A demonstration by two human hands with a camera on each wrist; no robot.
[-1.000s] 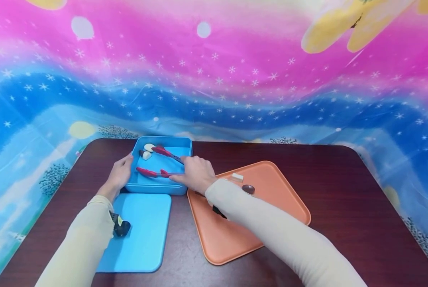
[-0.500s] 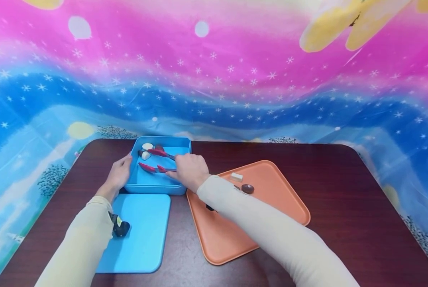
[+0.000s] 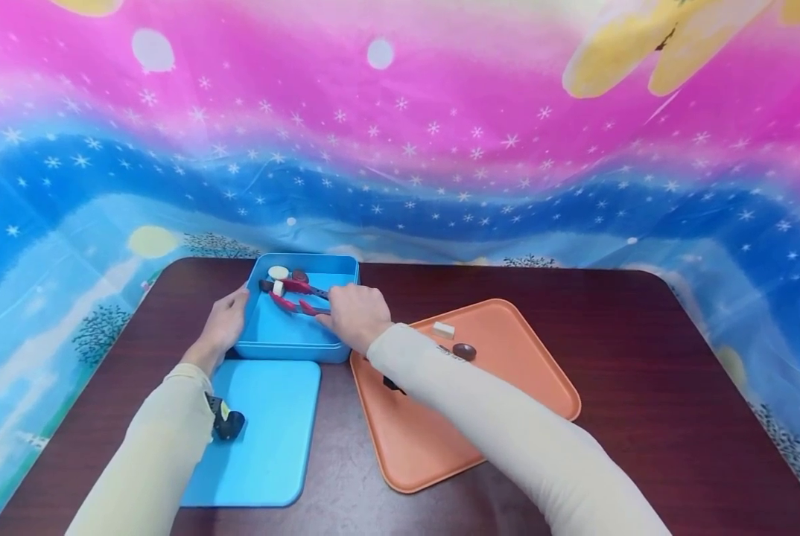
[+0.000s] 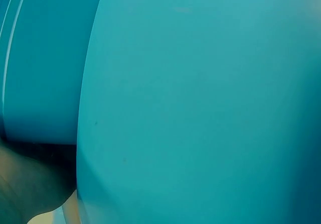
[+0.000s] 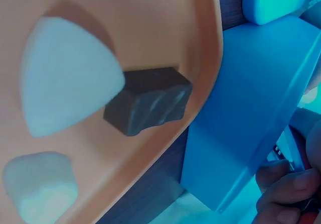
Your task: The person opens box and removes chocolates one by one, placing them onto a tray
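Note:
My right hand (image 3: 360, 316) grips a pair of tongs (image 3: 316, 290) with red scalloped tips, reaching into the blue box (image 3: 293, 350). The tips stand on either side of a small white piece (image 3: 278, 288); whether they touch it is too small to tell. Close by in the box lie a cream oval piece (image 3: 278, 273), a brown round piece (image 3: 299, 275) and a dark piece (image 3: 265, 285). My left hand (image 3: 226, 324) rests against the box's left outer wall, some of its fingers hidden. In the right wrist view, curled fingers (image 5: 288, 191) hold the tongs' handle.
An orange tray (image 3: 433, 447) bears a white block (image 3: 443, 330) and a dark oval piece (image 3: 464, 351). Near its edge, the right wrist view shows a white triangular piece (image 5: 70, 78), a ridged dark block (image 5: 150, 98) and a white rounded piece (image 5: 40, 186). A blue lid (image 3: 272, 439) lies in front of the box.
The tongs' tips have come closer together and moved around the small white piece. The brown round piece now shows apart from them. My right hand shifted slightly left; my left hand stays put.

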